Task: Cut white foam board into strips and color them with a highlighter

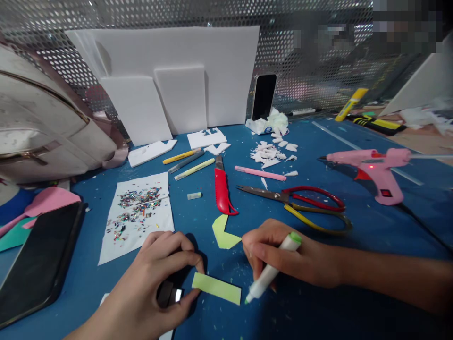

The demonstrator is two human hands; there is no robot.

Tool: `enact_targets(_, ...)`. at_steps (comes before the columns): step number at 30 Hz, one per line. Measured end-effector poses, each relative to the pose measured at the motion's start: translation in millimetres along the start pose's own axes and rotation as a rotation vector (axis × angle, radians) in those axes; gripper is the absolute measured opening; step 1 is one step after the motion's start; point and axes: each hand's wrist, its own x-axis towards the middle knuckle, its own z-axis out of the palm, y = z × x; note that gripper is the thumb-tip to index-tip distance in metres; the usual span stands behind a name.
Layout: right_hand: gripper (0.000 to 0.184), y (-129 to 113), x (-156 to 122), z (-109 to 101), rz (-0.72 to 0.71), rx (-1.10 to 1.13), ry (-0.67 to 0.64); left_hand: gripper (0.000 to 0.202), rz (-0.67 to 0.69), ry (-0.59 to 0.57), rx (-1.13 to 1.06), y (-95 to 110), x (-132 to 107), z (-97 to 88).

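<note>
My left hand (166, 278) pinches the left end of a light green rectangular strip (221, 289) between thumb and forefinger, low over the blue table. In my right hand (272, 250) is a white marker pen (271, 271) with a green end; its green tip points down, just right of the strip's right end and apart from it. Beyond the hands lies an angular light green scrap (223, 234). A red-handled utility knife (222, 186) rests behind that scrap. Scissors (300, 200) with red and yellow handles lie past my right hand. Under my left hand a dark object is partly hidden.
A pink glue gun (375, 170) with a lit red light stands at right. Small beads (138, 208) lie on white paper at left, near a black phone (38, 255). Several markers (194, 168) and white foam scraps (267, 153) lie farther back. White boards (226, 80) lean behind.
</note>
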Motion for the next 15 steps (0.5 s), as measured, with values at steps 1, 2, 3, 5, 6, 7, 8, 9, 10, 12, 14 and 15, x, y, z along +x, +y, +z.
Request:
enact_targets(1, 0.043, -0.2, -0.1, 0.1, 0.005, 0.006, 0.013, 0.025, 0.002, -0.001, 0.000, 0.1, -0.1, 0.3)
enact_targets(2, 0.042, -0.3, -0.1, 0.2, 0.016, 0.017, 0.021, 0.024, 0.004, -0.002, 0.000, 0.2, -0.2, 0.5)
enact_targets(3, 0.041, -0.4, -0.1, 0.3, 0.027, 0.024, 0.019, 0.024, 0.004, -0.005, -0.001, 0.2, -0.3, 0.6)
enact_targets(5, 0.043, -0.3, 0.2, 0.5, 0.031, 0.024, 0.004, 0.024, 0.000, -0.007, -0.012, 0.2, -0.1, 0.6)
enact_targets(6, 0.045, -0.2, 0.4, 0.5, 0.025, 0.017, 0.006, 0.024, -0.001, -0.005, -0.020, 0.2, 0.1, 0.4)
enact_targets(7, 0.046, -0.1, 0.7, 0.5, 0.017, 0.010, 0.015, 0.024, 0.000, -0.001, -0.027, 0.2, 0.4, 0.3)
enact_targets(8, 0.045, -0.1, 0.9, 0.4, 0.012, 0.003, 0.029, 0.024, 0.001, 0.005, -0.032, 0.2, 0.6, 0.1)
enact_targets(9, 0.044, -0.3, 1.1, 0.3, 0.008, -0.003, 0.040, 0.024, 0.004, 0.011, -0.034, 0.2, 0.9, -0.1)
enact_targets(10, 0.043, -0.5, 1.2, 0.2, 0.010, -0.010, 0.046, 0.024, 0.005, 0.014, -0.034, 0.2, 1.1, -0.3)
enact_targets(12, 0.045, -1.1, 1.1, -0.1, 0.019, -0.026, 0.039, 0.024, 0.007, 0.009, -0.027, 0.0, 1.2, -0.6)
enact_targets(14, 0.048, -1.6, 1.0, -0.2, 0.028, -0.033, 0.039, 0.024, 0.007, 0.000, -0.019, -0.3, 1.0, -0.6)
enact_targets(15, 0.047, -1.7, 0.8, -0.2, 0.030, -0.033, 0.046, 0.024, 0.008, -0.001, -0.015, -0.5, 0.9, -0.6)
